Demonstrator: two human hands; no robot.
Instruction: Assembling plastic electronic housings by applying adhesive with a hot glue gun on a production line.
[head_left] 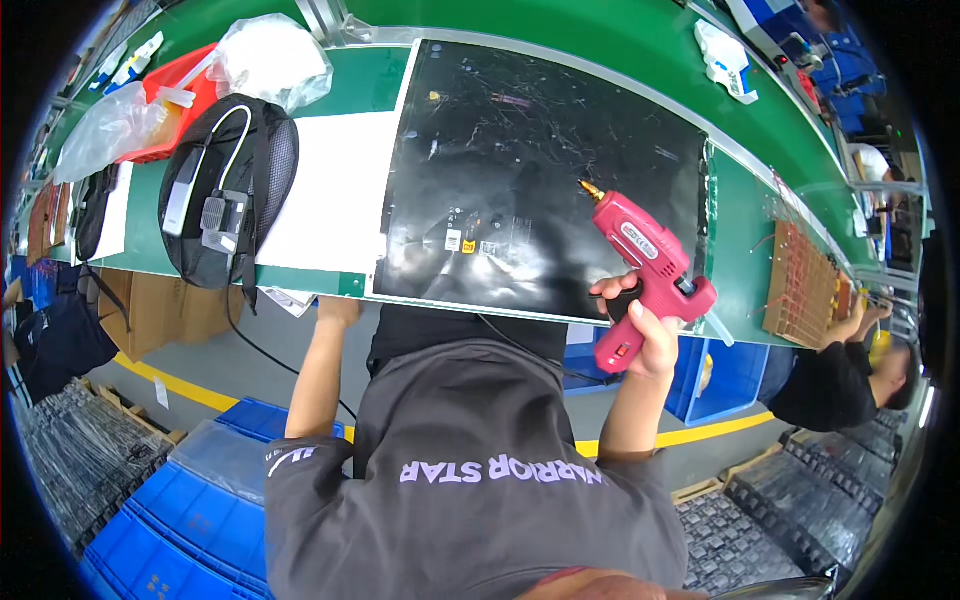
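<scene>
Here, gun (pixel 640 235): pink, held over the near right part of the black mat (pixel 480 150), its nozzle (pixel 592 190) pointed forward and to the left; a pale stick (pixel 719 328) is seen at its rear.
Right hand (pixel 648 332): wrapped around the gun's handle (pixel 608 358), fingers curled at the trigger (pixel 622 299).
Left hand (pixel 338 312): partly hidden at the near edge of the green table (pixel 735 210); whether anything is gripped cannot be told.
Paper (pixel 340 180): white, laid between mat and mesh bag (pixel 280 150).

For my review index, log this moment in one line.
right hand: holding pink glue gun | left hand: by green table edge, fingers hidden | nozzle: above black mat
</scene>
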